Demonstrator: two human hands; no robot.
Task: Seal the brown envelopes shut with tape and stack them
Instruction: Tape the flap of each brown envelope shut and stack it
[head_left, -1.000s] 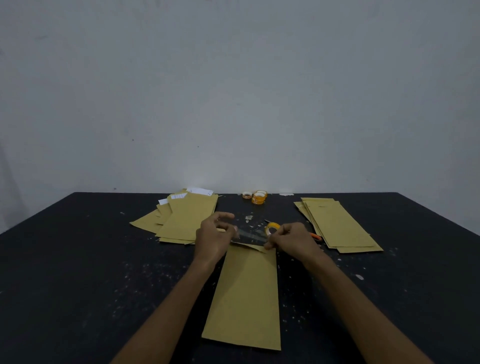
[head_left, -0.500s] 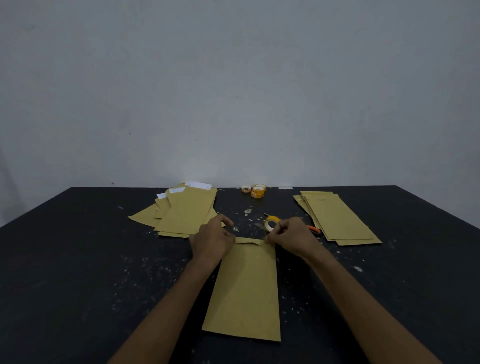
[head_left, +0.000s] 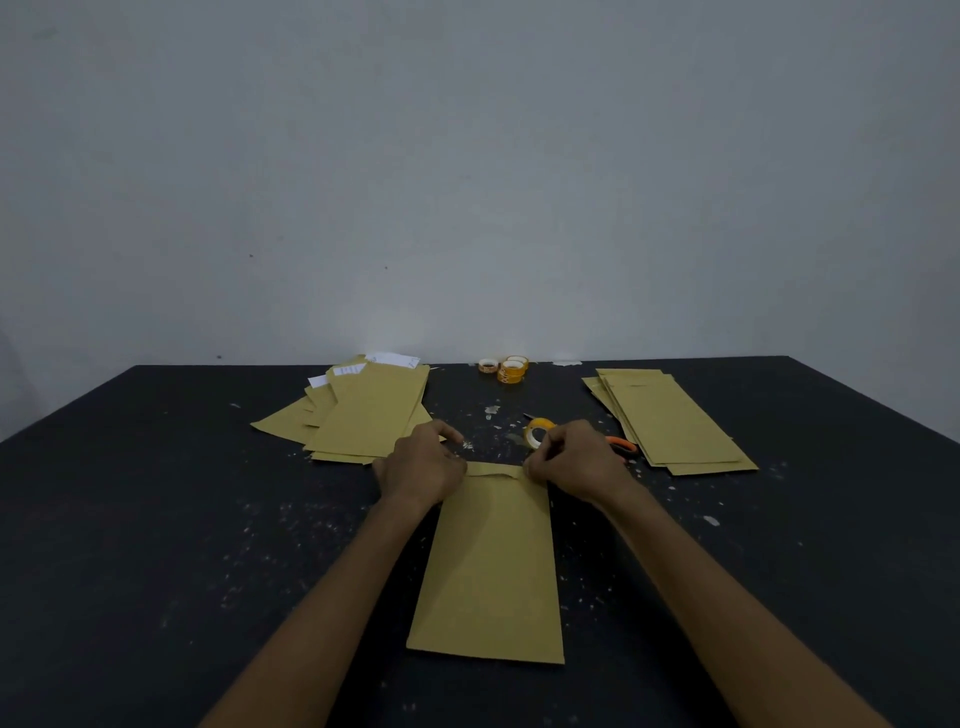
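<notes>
Head view.

- Table (head_left: 156, 519): dark top flecked with pale specks, filling the lower half of the frame, with a plain grey wall (head_left: 467, 156) above it.
- Brown envelope (head_left: 488, 566): lies flat at lower centre with its long side running up the frame. The flap end is at the top, between the two hands.
- Left hand (head_left: 423, 467): back of the hand uppermost, resting on the envelope's upper left corner with fingers curled. The hand itself hides whether it grips anything.
- Right hand (head_left: 576, 462): fingertips bunched in a pinch at the envelope's upper right corner. The two hands are apart, one at each corner.
- Tape roll (head_left: 537, 431): yellow core, just above the right hand.
- Scissors (head_left: 621, 446): orange handle showing just right of the right hand.
- Spare tape rolls (head_left: 509, 369): small cluster at the table's far edge, upper centre.
- Loose pile of envelopes (head_left: 369, 410): fanned out at centre left, with white paper showing at the top ends.
- Neat stack of envelopes (head_left: 670, 415): centre right, well apart from the loose pile.
</notes>
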